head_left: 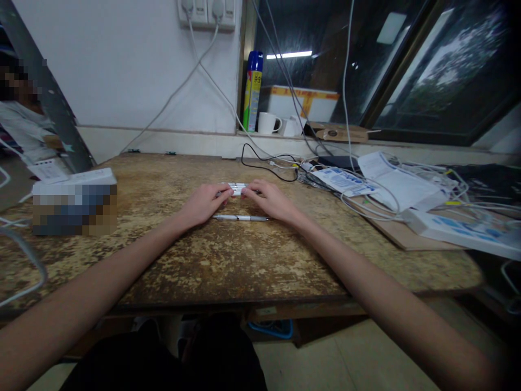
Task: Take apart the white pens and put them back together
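Observation:
Both my hands meet over the middle of a worn wooden table (244,271). My left hand (207,201) has its fingers closed on the left end of a small bundle of pens (237,189), pale and partly hidden by the fingers. On the bundle's right end, my right hand (266,198) is closed in the same way. Nearer to me a single pen (240,218) with a clear barrel lies crosswise on the wood, its right tip beside my right hand. How many pens the bundle has cannot be made out.
Papers (401,182), tangled cables and a white box (464,231) cover the right side. At the left stands a white-topped object (77,178), partly blurred. A spray can (253,92) and white mug (268,123) stand on the sill. A person (24,130) is at far left.

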`<state>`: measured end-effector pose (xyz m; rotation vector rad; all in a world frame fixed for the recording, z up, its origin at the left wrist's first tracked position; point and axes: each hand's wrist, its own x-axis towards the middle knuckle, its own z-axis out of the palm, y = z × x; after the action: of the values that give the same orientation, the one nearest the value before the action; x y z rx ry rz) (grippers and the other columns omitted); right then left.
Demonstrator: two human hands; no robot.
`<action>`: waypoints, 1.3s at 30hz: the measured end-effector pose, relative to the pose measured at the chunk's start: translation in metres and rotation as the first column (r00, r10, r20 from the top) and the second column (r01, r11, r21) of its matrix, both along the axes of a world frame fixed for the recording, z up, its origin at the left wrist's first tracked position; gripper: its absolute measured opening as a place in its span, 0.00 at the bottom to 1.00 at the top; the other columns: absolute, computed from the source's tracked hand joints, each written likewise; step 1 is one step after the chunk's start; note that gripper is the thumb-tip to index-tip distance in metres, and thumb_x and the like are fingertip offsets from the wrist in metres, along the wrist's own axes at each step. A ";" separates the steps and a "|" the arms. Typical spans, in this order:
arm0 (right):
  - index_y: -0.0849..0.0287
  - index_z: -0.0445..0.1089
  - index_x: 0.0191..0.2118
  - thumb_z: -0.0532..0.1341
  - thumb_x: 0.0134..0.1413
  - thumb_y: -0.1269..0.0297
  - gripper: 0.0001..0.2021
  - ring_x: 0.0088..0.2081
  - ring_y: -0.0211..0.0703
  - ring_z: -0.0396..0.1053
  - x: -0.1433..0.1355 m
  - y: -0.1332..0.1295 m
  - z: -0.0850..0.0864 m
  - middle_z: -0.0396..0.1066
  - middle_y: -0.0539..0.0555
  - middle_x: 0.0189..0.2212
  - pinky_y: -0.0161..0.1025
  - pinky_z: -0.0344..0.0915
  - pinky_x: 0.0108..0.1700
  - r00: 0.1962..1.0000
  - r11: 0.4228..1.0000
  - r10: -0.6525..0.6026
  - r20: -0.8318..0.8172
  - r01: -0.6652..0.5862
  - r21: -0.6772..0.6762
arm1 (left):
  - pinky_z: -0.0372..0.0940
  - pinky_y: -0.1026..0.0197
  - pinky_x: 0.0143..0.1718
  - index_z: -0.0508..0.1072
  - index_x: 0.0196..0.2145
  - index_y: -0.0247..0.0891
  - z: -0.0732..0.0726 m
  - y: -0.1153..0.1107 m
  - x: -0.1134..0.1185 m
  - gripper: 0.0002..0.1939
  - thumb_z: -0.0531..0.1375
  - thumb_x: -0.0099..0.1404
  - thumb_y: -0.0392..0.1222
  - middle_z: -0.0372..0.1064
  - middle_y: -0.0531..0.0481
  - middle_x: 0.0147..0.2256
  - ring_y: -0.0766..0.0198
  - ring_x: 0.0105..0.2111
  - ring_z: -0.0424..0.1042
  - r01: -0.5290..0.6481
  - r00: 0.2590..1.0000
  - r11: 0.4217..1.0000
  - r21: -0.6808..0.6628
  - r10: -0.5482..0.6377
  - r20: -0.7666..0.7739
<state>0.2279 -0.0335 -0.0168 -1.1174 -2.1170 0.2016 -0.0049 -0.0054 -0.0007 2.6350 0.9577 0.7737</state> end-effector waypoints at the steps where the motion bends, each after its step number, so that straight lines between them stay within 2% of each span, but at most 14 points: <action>1: 0.58 0.74 0.39 0.56 0.71 0.57 0.13 0.44 0.49 0.70 0.000 0.001 -0.001 0.76 0.58 0.41 0.46 0.63 0.51 1.000 1.000 0.000 0.002 0.000 -0.003 | 0.59 0.59 0.36 0.76 0.37 0.38 0.000 0.000 0.000 0.19 0.50 0.77 0.49 0.74 0.48 0.31 0.59 0.32 0.70 0.000 1.000 1.000 0.000 0.000 -0.001; 3: 0.58 0.74 0.41 0.60 0.68 0.59 0.09 0.45 0.49 0.71 0.001 0.002 -0.002 0.76 0.58 0.42 0.45 0.64 0.51 1.000 1.000 0.007 -0.013 -0.007 -0.001 | 0.59 0.59 0.35 0.76 0.36 0.38 0.000 0.000 0.000 0.19 0.50 0.77 0.48 0.74 0.48 0.31 0.59 0.31 0.70 0.000 1.000 1.000 0.001 0.000 -0.009; 5: 0.58 0.73 0.45 0.63 0.65 0.58 0.09 0.47 0.49 0.71 0.002 0.003 -0.003 0.76 0.58 0.45 0.44 0.64 0.51 0.999 1.000 0.010 -0.043 -0.010 -0.006 | 0.59 0.59 0.35 0.75 0.35 0.38 0.001 0.000 0.000 0.20 0.50 0.77 0.48 0.74 0.48 0.31 0.59 0.32 0.70 0.003 1.000 1.000 0.004 -0.003 -0.011; 10: 0.58 0.74 0.40 0.55 0.70 0.54 0.15 0.46 0.49 0.72 0.000 0.003 -0.003 0.78 0.58 0.42 0.45 0.64 0.52 1.000 0.998 -0.002 -0.025 0.000 -0.060 | 0.59 0.59 0.36 0.75 0.36 0.38 0.001 0.000 0.000 0.19 0.50 0.77 0.49 0.75 0.48 0.31 0.58 0.32 0.71 -0.003 1.000 1.000 0.002 0.003 -0.005; 14: 0.59 0.73 0.44 0.61 0.65 0.56 0.12 0.45 0.48 0.73 -0.001 0.001 -0.003 0.77 0.57 0.43 0.42 0.65 0.49 0.996 0.999 0.026 -0.081 -0.028 -0.025 | 0.59 0.59 0.36 0.75 0.35 0.37 0.002 -0.001 0.000 0.21 0.49 0.77 0.50 0.74 0.48 0.31 0.58 0.32 0.71 -0.012 1.000 1.000 0.012 0.012 -0.008; 16: 0.59 0.73 0.46 0.62 0.65 0.55 0.13 0.40 0.46 0.73 -0.002 0.000 -0.003 0.78 0.55 0.40 0.41 0.65 0.45 0.992 0.997 0.035 -0.119 -0.042 -0.061 | 0.59 0.59 0.37 0.75 0.36 0.37 0.002 -0.002 0.000 0.21 0.49 0.77 0.49 0.75 0.47 0.33 0.58 0.34 0.71 -0.016 1.000 1.000 0.022 0.016 -0.004; 19: 0.59 0.74 0.43 0.57 0.68 0.51 0.16 0.30 0.42 0.71 -0.003 0.000 -0.004 0.76 0.52 0.30 0.39 0.65 0.37 0.986 0.984 0.036 -0.165 -0.063 -0.164 | 0.59 0.59 0.37 0.75 0.36 0.38 0.002 -0.002 0.000 0.20 0.49 0.77 0.49 0.75 0.47 0.32 0.58 0.34 0.71 -0.018 1.000 0.999 0.026 0.019 -0.010; 21: 0.59 0.75 0.42 0.58 0.68 0.53 0.15 0.29 0.41 0.70 -0.002 0.003 -0.005 0.76 0.52 0.29 0.38 0.65 0.36 0.980 0.985 0.040 -0.197 -0.072 -0.156 | 0.59 0.59 0.36 0.75 0.35 0.38 0.002 -0.002 -0.001 0.21 0.49 0.77 0.50 0.74 0.48 0.31 0.59 0.32 0.71 -0.014 1.000 1.000 0.019 0.015 -0.013; 25: 0.59 0.76 0.44 0.66 0.58 0.59 0.11 0.38 0.43 0.74 -0.002 0.011 -0.009 0.78 0.55 0.40 0.40 0.69 0.43 0.942 0.987 0.078 -0.327 -0.119 -0.105 | 0.59 0.59 0.36 0.74 0.33 0.38 0.000 0.001 -0.001 0.21 0.49 0.77 0.49 0.74 0.48 0.30 0.59 0.31 0.70 -0.004 1.000 1.000 -0.005 0.004 0.002; 29: 0.59 0.77 0.42 0.70 0.51 0.60 0.13 0.40 0.45 0.75 -0.001 0.013 -0.009 0.79 0.56 0.41 0.44 0.71 0.48 0.874 0.973 -0.014 -0.486 -0.101 -0.210 | 0.59 0.58 0.36 0.76 0.34 0.38 -0.001 0.003 -0.003 0.21 0.49 0.77 0.49 0.75 0.47 0.30 0.59 0.31 0.70 -0.026 1.000 0.999 -0.025 0.026 0.012; 31: 0.59 0.79 0.42 0.70 0.52 0.59 0.13 0.40 0.45 0.75 -0.001 0.011 -0.006 0.80 0.56 0.40 0.44 0.70 0.48 0.856 0.962 -0.080 -0.512 -0.069 -0.266 | 0.60 0.58 0.36 0.78 0.37 0.37 -0.001 0.005 -0.004 0.20 0.50 0.77 0.48 0.75 0.47 0.31 0.59 0.32 0.71 -0.023 0.999 1.000 -0.019 0.024 0.025; 33: 0.59 0.80 0.42 0.67 0.54 0.58 0.12 0.41 0.46 0.74 -0.001 0.008 -0.003 0.80 0.56 0.41 0.43 0.69 0.49 0.844 0.959 -0.109 -0.525 -0.049 -0.279 | 0.62 0.58 0.38 0.78 0.46 0.38 -0.002 0.006 -0.004 0.18 0.51 0.77 0.47 0.77 0.47 0.34 0.59 0.32 0.72 0.003 0.999 1.000 -0.025 -0.001 0.042; 36: 0.59 0.81 0.42 0.65 0.55 0.60 0.12 0.41 0.45 0.73 0.001 0.007 0.000 0.80 0.55 0.39 0.42 0.67 0.48 0.838 0.964 -0.112 -0.534 -0.039 -0.264 | 0.65 0.55 0.46 0.73 0.60 0.41 -0.004 0.009 -0.006 0.19 0.52 0.77 0.43 0.78 0.46 0.44 0.58 0.37 0.74 0.083 0.995 0.997 0.010 -0.083 0.061; 39: 0.59 0.80 0.41 0.65 0.52 0.61 0.12 0.38 0.44 0.71 0.005 0.011 -0.001 0.78 0.53 0.34 0.41 0.67 0.46 0.833 0.966 -0.130 -0.537 -0.015 -0.258 | 0.63 0.51 0.55 0.74 0.59 0.43 -0.007 0.014 -0.008 0.19 0.53 0.76 0.39 0.75 0.44 0.52 0.54 0.49 0.72 0.113 0.990 0.988 0.102 -0.120 0.069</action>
<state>0.2324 -0.0225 -0.0181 -1.0996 -1.5616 0.6975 -0.0124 0.0083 -0.0073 2.6957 0.7567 0.9053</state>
